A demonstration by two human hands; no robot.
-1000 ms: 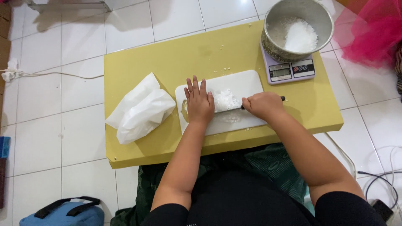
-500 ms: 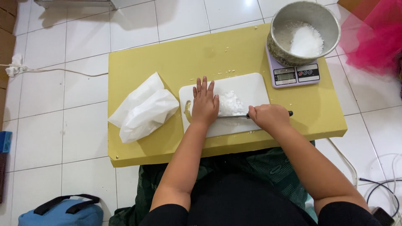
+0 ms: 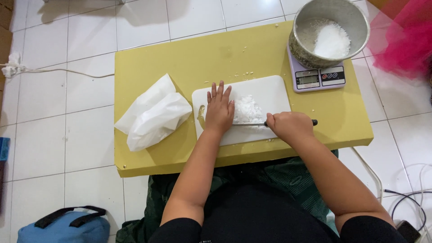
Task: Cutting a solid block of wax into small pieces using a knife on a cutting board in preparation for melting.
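Note:
A white cutting board (image 3: 270,92) lies on a low yellow table (image 3: 180,58). A pile of white chopped pieces (image 3: 246,109) sits on the board's middle. My left hand (image 3: 218,109) rests flat on the board, fingers spread, touching the pile's left side and covering the knife's tip. My right hand (image 3: 290,126) grips the black handle of a knife (image 3: 252,124), whose blade lies along the near side of the pile.
A metal bowl (image 3: 330,31) with white granules stands on a digital kitchen scale (image 3: 318,77) at the table's far right. A white plastic bag (image 3: 153,114) lies on the table's left. A blue bag (image 3: 63,225), cables (image 3: 405,198) and pink fabric (image 3: 405,40) are on the tiled floor.
The view has shifted slightly. Both hands stay on the board; the knife has moved a little toward me along the pile.

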